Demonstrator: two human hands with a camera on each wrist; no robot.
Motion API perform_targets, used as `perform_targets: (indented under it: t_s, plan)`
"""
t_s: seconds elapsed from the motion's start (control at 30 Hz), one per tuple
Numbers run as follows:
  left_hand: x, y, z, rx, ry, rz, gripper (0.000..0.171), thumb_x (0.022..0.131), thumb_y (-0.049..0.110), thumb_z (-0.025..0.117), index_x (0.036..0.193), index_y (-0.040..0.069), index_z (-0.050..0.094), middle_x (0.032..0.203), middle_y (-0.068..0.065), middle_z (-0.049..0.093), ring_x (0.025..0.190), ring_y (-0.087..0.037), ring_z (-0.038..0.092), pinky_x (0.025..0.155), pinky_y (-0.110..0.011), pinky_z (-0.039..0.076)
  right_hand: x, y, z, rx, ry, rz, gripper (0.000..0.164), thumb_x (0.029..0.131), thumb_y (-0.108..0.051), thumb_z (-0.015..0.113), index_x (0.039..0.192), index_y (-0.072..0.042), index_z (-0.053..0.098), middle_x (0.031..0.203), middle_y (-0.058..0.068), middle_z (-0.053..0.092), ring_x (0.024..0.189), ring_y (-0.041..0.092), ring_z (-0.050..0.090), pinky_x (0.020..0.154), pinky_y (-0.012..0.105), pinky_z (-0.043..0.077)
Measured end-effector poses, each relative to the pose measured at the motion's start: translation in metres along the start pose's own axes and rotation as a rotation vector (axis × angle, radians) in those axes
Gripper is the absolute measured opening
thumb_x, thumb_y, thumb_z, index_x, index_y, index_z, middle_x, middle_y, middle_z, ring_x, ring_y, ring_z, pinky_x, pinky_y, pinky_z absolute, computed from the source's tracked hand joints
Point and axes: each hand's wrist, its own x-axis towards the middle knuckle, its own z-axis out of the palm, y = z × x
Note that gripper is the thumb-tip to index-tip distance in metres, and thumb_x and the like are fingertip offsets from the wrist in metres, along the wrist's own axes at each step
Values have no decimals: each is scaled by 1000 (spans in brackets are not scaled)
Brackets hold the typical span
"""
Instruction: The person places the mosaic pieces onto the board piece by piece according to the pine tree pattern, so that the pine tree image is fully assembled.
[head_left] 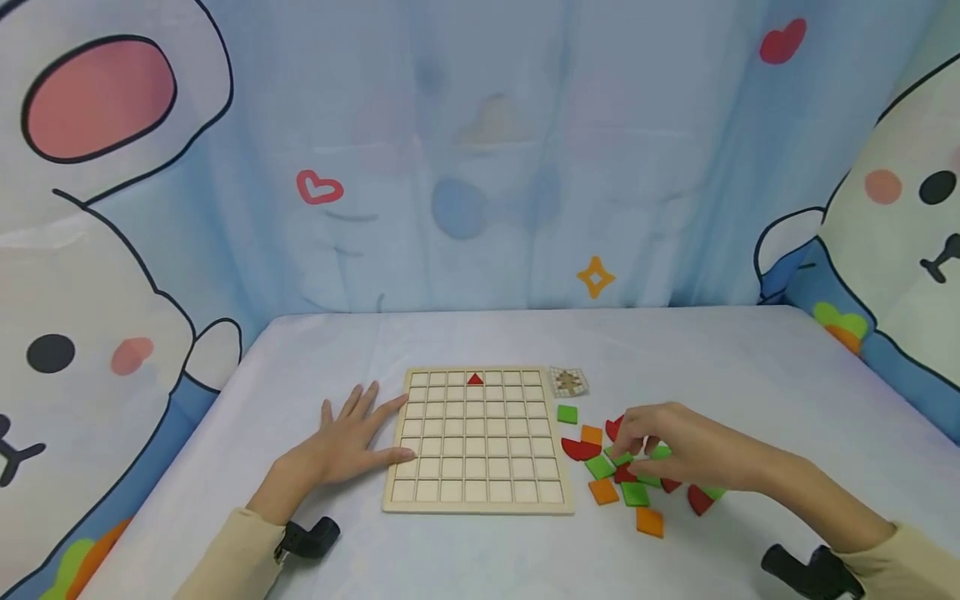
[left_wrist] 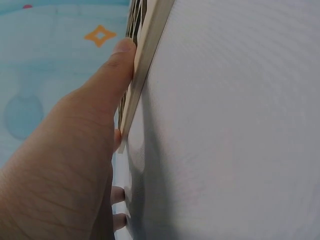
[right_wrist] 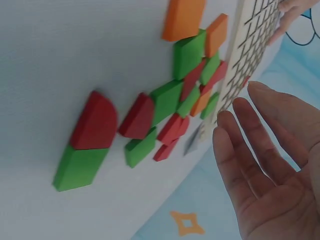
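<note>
A light wooden grid board lies flat on the table, with one red triangle piece in its far row. My left hand has its fingers spread, the thumb and index finger touching the board's left edge. Over the loose pieces to the right hovers my right hand, fingers loosely bent. In the right wrist view nothing shows between the right hand's fingers. Below it lie green squares, orange squares and red curved-edge pieces, some hidden by the hand.
A small pattern card lies by the board's far right corner. One green piece sits just below it. The white-covered table meets a printed blue curtain at the back.
</note>
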Motion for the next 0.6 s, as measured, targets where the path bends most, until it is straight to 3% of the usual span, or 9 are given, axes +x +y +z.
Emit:
perform_targets:
  t_s: [0.43,0.6]
  plan:
    - [5,5,2,19,-15,-25,91,95,72,57,167,25,29,173,-24,10,158,-49,5,114,-80,-3,2,20,24,-90,35,32,18,83,-12,89,97,-19,80,95,-10,63,85,9,59,77,25,59]
    - [2,2,-1,16,-8,-34,90,95,71,58,167,24,30,172,-25,10,158,-50,5,114,-81,-3,9,20,26,-99,44,-5,15,84,-14,89,96,-18,80,92,-12,62,81,5,58,74,23,59]
